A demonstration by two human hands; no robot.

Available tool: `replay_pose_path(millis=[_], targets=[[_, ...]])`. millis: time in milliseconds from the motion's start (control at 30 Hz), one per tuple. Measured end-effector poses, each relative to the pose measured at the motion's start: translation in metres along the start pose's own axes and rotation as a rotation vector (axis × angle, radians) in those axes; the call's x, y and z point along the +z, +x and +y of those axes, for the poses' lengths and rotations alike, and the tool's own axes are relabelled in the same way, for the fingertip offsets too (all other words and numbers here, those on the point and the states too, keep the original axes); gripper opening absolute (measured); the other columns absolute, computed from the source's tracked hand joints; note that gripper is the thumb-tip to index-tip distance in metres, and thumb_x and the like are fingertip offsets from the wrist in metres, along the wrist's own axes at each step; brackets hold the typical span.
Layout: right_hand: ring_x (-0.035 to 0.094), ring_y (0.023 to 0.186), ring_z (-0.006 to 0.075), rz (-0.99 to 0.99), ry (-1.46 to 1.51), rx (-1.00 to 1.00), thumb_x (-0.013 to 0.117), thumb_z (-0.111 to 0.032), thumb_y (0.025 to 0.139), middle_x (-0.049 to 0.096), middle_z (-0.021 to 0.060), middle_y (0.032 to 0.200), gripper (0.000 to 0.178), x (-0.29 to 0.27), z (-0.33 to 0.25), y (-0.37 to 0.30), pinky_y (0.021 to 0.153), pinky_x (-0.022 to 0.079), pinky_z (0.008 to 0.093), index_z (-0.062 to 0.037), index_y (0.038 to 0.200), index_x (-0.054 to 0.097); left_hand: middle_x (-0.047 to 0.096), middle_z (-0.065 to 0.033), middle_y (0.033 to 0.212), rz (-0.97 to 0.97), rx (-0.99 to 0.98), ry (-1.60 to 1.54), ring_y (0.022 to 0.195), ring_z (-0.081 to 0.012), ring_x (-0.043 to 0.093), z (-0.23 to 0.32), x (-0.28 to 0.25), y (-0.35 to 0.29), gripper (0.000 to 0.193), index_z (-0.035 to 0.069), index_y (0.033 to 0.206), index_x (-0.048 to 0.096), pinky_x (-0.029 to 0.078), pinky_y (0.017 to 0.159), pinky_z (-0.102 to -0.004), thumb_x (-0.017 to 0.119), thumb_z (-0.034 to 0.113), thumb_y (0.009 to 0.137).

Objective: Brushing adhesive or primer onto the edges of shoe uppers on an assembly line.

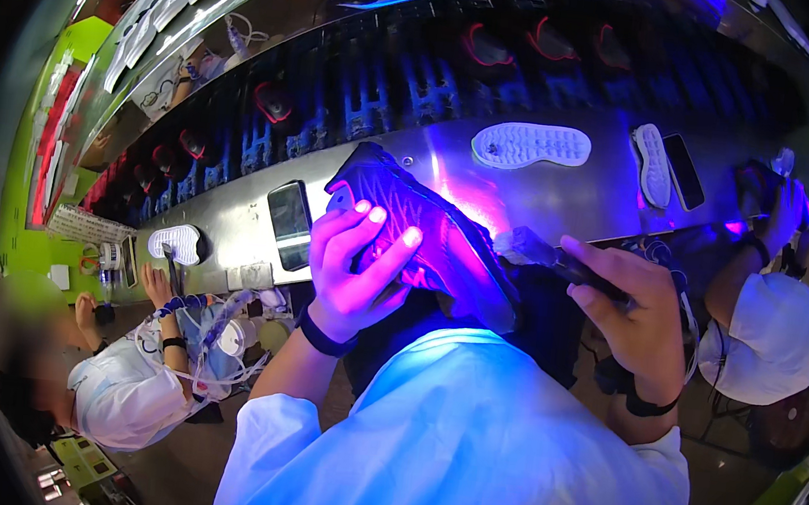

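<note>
My left hand [359, 268] is wrapped round a dark shoe upper [408, 219], with fingers over its near side. Purple-blue light falls on the upper and on those fingertips. In my right hand [628, 308] is a brush [583, 270] with a dark handle, pinched between thumb and fingers. Its pale bristles [522, 246] are at the right edge of the upper; whether they touch it I cannot tell. Beyond the brush, a white shoe sole [531, 147] lies tread up on the metal table.
The metal table [354, 165] also bears a phone [289, 225], a second sole [652, 164] and another phone [683, 172]. Behind it runs a dark conveyor rack [391, 86] carrying shoe uppers. Co-workers sit close on the left [129, 387] and right [771, 337].
</note>
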State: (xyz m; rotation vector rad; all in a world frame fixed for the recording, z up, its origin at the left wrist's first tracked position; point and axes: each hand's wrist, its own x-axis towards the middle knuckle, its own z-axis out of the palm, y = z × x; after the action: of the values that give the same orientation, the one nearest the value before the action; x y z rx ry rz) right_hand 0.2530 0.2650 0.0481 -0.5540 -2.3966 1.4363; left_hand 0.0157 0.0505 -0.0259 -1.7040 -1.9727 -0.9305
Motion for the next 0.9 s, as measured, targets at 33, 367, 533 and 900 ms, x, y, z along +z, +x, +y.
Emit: replay_pose_path(millis=[33,367,533,900], targets=[[0.059,0.073,0.0203,-0.013,-0.016,-0.019,0.071,-0.005,0.083,0.068,0.0113,0.090,0.044,0.002,-0.001,0.006,0.067,0.047,0.0304,-0.0064,0.127,0.067,0.059,-0.0110,0.119,0.005,-0.007,0.007,0.112,-0.0327,0.057,-0.002,-0.001,0.000,0.058,0.022,0.116,0.074,0.048,0.096,-0.0477,0.079,0.019,0.059],[0.062,0.078,0.0199,-0.168,0.091,0.098,0.071,-0.006,0.084,0.069,0.0096,0.092,0.041,0.009,-0.001,0.018,0.074,0.048,0.0290,-0.0062,0.125,0.067,0.060,-0.0117,0.112,-0.017,-0.193,-0.112,0.103,-0.0325,0.059,-0.018,-0.002,-0.003,0.068,0.019,0.124,0.071,0.052,0.092,-0.0467,0.081,0.013,0.057],[0.055,0.071,0.0161,-0.046,0.133,0.121,0.072,-0.005,0.084,0.062,0.0060,0.080,0.042,0.029,0.018,0.001,0.068,0.044,0.0279,-0.0060,0.125,0.067,0.060,-0.0139,0.109,-0.101,-0.290,-0.160,0.100,-0.0330,0.060,-0.014,0.003,-0.005,0.077,0.018,0.128,0.068,0.053,0.088,-0.0449,0.084,0.011,0.053],[0.052,0.062,0.0207,0.086,-0.163,-0.001,0.074,-0.005,0.080,0.058,0.0086,0.075,0.045,0.013,0.016,0.001,0.059,0.043,0.0304,-0.0111,0.125,0.069,0.061,-0.0117,0.099,-0.212,-0.383,-0.140,0.093,-0.0275,0.063,0.005,0.015,0.008,0.077,0.012,0.129,0.067,0.053,0.081,-0.0377,0.084,0.014,0.055]])
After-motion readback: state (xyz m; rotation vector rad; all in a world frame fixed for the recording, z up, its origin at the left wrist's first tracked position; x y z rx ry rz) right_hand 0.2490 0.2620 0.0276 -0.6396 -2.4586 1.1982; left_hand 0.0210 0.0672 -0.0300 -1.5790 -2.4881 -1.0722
